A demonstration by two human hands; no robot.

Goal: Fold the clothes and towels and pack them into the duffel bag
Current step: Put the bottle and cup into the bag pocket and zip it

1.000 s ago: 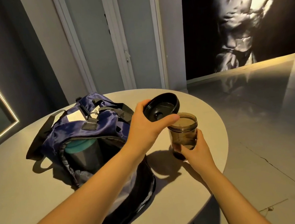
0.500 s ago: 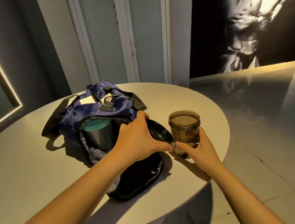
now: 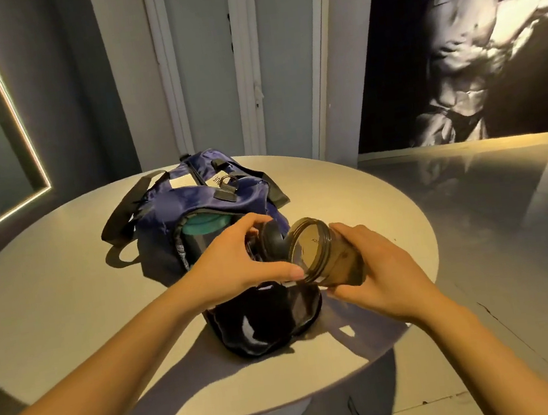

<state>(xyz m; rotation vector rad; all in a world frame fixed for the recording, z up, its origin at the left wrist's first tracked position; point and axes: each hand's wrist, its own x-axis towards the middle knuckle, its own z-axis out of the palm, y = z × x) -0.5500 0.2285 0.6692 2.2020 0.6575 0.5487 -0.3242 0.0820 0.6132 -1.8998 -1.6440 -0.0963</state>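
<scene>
A navy and black duffel bag (image 3: 196,203) lies open on the round white table (image 3: 53,303). Inside its mouth stands a grey bottle with a teal cap (image 3: 204,223). My left hand (image 3: 238,267) grips a black lid (image 3: 271,242) just above the bag's opening. My right hand (image 3: 381,273) holds a smoky translucent shaker cup (image 3: 327,256), lifted off the table and tipped on its side with its open mouth facing the lid. Lid and cup rim nearly touch.
A lit mirror frame (image 3: 9,112) leans at the left. Grey door panels (image 3: 244,59) stand behind the table. A dark wall poster (image 3: 472,38) fills the right. Shiny tiled floor (image 3: 508,213) spreads to the right of the table.
My right hand has lifted the cup off the table and tilted it sideways toward the bag. My left hand brought the lid down from above the cup to the cup's mouth.
</scene>
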